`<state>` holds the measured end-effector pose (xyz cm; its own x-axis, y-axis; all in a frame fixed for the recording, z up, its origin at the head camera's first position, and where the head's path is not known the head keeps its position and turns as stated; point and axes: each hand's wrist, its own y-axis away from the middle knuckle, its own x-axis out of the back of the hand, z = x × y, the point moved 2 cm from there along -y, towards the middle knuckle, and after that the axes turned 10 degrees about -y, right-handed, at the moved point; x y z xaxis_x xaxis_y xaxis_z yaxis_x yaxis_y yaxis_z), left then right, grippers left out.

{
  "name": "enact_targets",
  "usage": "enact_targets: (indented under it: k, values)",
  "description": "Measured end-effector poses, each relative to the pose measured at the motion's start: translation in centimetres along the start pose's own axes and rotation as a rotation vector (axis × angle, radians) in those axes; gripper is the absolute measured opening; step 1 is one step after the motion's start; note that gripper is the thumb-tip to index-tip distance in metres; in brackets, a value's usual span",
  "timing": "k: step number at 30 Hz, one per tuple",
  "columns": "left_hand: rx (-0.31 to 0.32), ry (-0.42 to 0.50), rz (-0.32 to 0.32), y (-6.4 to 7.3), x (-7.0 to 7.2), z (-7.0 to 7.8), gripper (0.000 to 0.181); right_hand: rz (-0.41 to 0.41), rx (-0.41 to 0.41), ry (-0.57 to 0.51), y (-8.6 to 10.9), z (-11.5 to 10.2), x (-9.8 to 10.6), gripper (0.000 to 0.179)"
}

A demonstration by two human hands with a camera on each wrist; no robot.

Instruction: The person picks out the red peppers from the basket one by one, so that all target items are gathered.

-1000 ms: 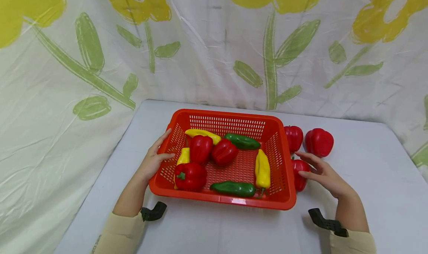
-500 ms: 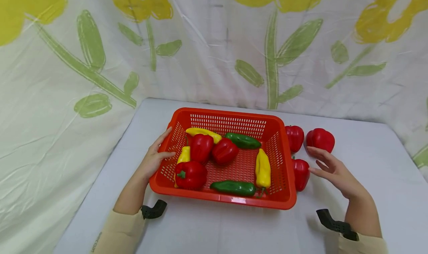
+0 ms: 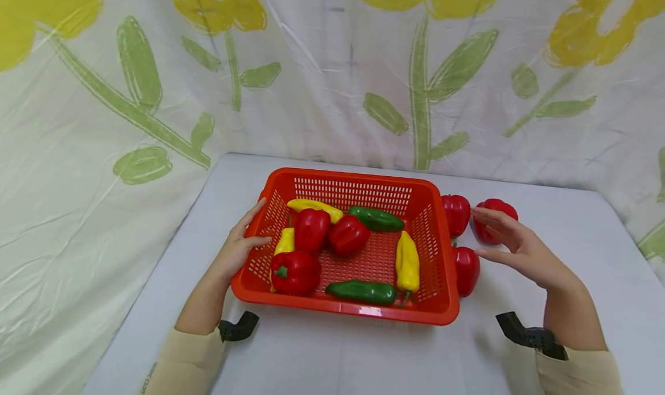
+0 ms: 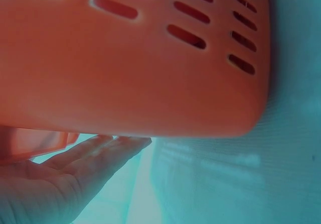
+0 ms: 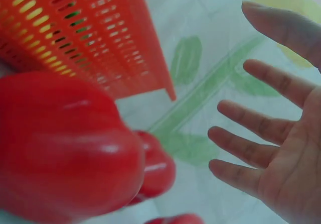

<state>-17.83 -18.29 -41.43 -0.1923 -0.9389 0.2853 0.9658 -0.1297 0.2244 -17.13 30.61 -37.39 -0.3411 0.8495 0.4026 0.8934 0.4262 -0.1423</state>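
Observation:
My left hand [image 3: 239, 250] holds the left side of a red plastic basket [image 3: 343, 311], thumb over the rim and fingers along the outer wall; in the left wrist view its fingers [image 4: 108, 158] lie against that wall. Inside lie three red bell peppers [image 3: 349, 236], two long green peppers [image 3: 362, 291] and three yellow peppers [image 3: 407, 262], one partly hidden. My right hand [image 3: 540, 259] hovers with fingers spread, holding nothing. It is beside a front red bell pepper [image 3: 468, 271] and overlaps a back right bell pepper [image 3: 499, 205]; another bell pepper [image 3: 456, 215] is against the basket.
The white table [image 3: 332, 360] carries the basket near its middle. Behind it hangs a white cloth [image 3: 322, 123] with yellow flowers and green leaves. Black wrist mounts [image 3: 240, 327] stick out from both forearms.
The right hand has drawn back from the front bell pepper, moving right and then up toward the back bell peppers. The left hand and basket have stayed in place.

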Motion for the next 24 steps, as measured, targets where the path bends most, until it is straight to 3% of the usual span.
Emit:
enact_targets:
  k: [10,18,24]
  values:
    - [-0.005,0.001,0.004,0.1,-0.1,-0.1,0.072,-0.102,0.044,0.025,-2.0,-2.1,-0.3,0.071]
    - [-0.007,-0.005,0.007,0.2,0.0,0.0,0.072,-0.222,0.018,0.077,-4.2,-4.0,-1.9,0.071]
    - [-0.013,-0.003,0.006,0.1,0.0,0.0,0.071,-0.303,0.056,0.127,-5.5,-4.7,-3.0,0.072]
